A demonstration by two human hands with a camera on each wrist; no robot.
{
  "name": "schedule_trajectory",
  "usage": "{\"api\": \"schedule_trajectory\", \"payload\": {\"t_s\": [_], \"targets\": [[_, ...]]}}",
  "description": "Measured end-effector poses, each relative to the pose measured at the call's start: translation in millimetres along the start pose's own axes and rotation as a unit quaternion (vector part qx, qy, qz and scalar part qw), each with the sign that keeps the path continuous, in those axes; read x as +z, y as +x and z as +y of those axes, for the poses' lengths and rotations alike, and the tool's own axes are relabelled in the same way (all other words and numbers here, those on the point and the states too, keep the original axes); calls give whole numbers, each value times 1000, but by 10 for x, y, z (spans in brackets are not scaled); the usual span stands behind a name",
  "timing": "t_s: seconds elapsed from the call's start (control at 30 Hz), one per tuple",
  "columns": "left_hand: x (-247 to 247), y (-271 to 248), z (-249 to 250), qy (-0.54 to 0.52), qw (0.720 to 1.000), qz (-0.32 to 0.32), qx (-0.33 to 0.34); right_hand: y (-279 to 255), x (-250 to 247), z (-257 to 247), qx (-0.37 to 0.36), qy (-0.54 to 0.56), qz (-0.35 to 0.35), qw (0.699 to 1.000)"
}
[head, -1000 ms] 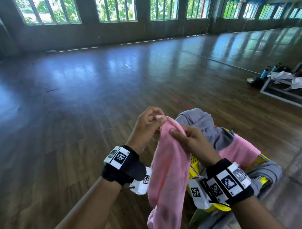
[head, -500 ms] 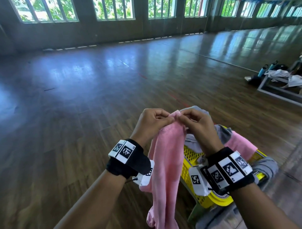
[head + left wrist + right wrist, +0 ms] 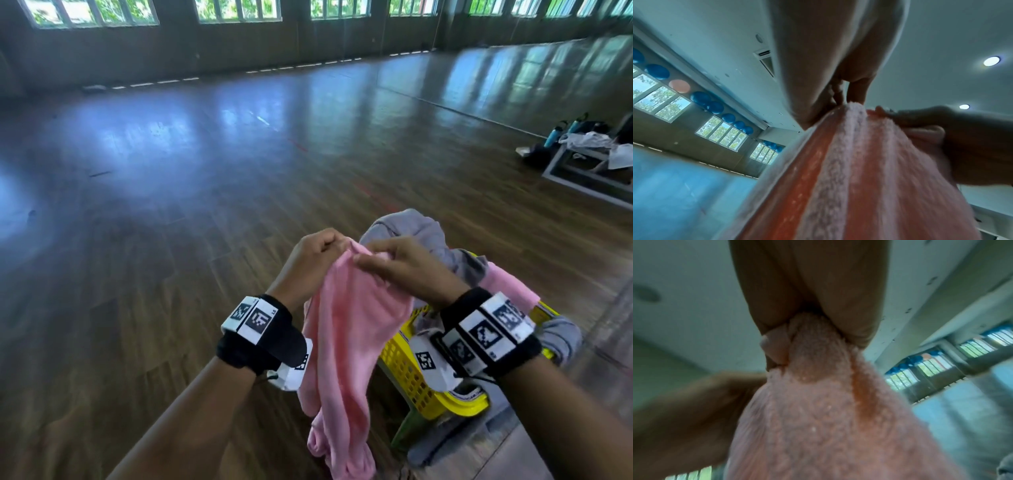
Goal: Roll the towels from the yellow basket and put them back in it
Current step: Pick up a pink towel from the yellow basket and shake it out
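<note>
Apparently unlabelled, pink towel hangs pinched by both hands' fingers.

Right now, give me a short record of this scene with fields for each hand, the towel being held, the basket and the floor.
left hand: pinches the top edge of the pink terry towel
right hand: pinches the same edge, close beside the left hand
pink terry towel: hangs loose below both hands, not yet rolled
yellow perforated plastic basket: on the floor to the right, with a grey towel and another pink towel heaped in it, unrolled
dark wooden plank floor: glossy, reflecting the windows
</note>
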State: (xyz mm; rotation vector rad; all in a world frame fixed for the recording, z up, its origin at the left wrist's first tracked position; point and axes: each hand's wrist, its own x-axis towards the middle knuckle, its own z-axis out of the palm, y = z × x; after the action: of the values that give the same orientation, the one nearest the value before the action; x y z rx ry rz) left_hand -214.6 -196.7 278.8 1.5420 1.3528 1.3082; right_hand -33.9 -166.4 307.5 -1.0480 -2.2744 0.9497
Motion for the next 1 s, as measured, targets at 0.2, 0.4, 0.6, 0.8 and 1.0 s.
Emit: {"api": "schedule_trajectory", "payload": {"t_s": [0.2,0.4,0.6,0.8,1.0], "targets": [[35,-115,-58,-38,999,-36,-13,184,-296,83,33,222,275,935],[-121,-17,-84,-42,999,0,-4,-50,100,7,19,26,-4,999],[-29,-169,-41,-47,997,-44,-36,14,-234,125,24,304,192,933],[-44,-31,64,-55,997,-45,-4,-186,72,-69,43,155,11,987],[-31,-113,30,-51,994,-90,-20,-149,-202,69,39,255,137,956]]}}
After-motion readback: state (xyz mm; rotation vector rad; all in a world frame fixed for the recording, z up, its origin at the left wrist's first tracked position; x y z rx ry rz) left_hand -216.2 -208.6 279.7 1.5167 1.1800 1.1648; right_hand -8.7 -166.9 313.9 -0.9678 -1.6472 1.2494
